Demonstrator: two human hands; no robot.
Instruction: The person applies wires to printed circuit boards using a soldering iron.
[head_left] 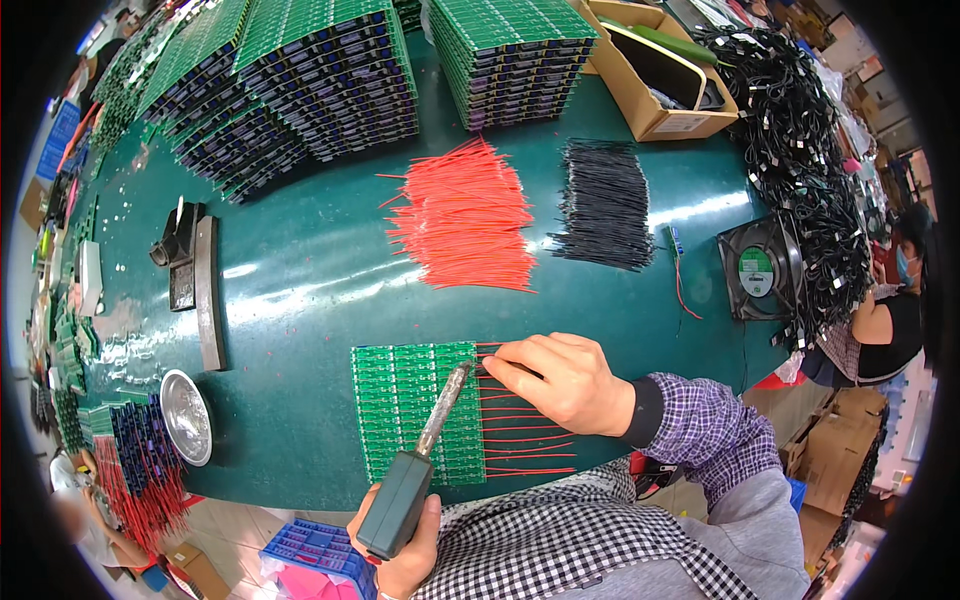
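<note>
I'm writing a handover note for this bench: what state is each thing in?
Left hand, closed around soldering iron
Soldering iron, held, tip at the green panel's right edge; heat unclear
Right hand, at that edge; grip on a wire unclear
Green panel, flat, red wires along right edge
Red wire pile, loose
Black wire pile, loose
Cardboard box, open
Fan, spinning or still unclear

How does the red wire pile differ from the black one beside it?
The red wire pile spreads wider; the black wire pile is narrower. Stray ends stick out from the red pile's left side, while the black pile's edges look neater. Both lie on the green tabletop.
</note>
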